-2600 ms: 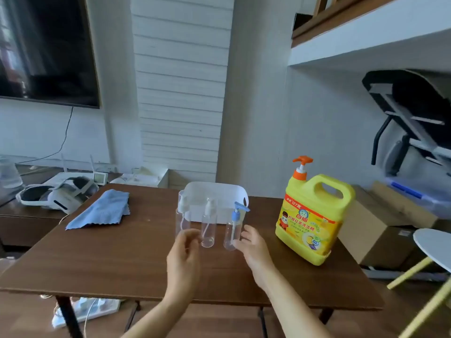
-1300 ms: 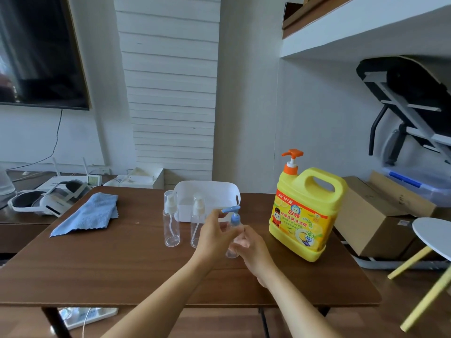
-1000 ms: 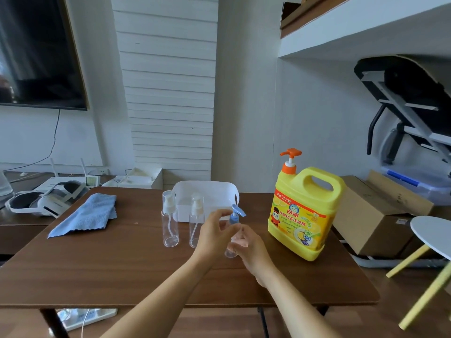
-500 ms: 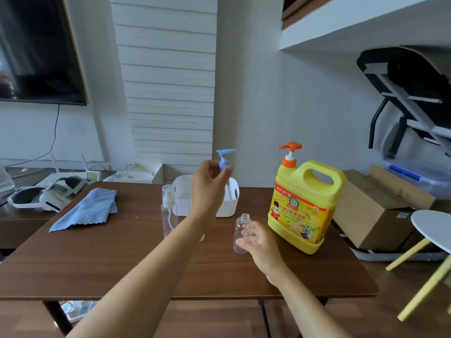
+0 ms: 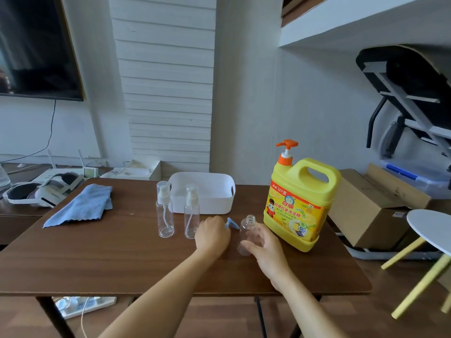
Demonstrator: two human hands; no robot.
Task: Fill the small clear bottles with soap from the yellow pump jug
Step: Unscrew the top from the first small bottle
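I held uncapped clear bottle (image 5: 247, 236) upright beside upright yellow pump jug (image 5: 301, 203); blue pump cap (image 5: 232, 224) beside it, capped bottles (image 5: 165, 215) stood left

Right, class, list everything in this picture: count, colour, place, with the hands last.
table: 1, brown, centre
jug: 1, yellow, orange pump, table's right
open bottle: 1, clear, in right hand
capped bottles: 2, clear, white tops, before basket
pump top: 1, blue, in left hand
basket: 1, white, table's back
cloth: 1, blue, table's left
headset: 1, white, far left
TV: 1, black, upper-left wall
boxes: 2, brown, right of table
stool: 1, white top, far right
power strip: 1, white, under table
left hand: 1, on table, holds pump top
right hand: 1, grips open bottle
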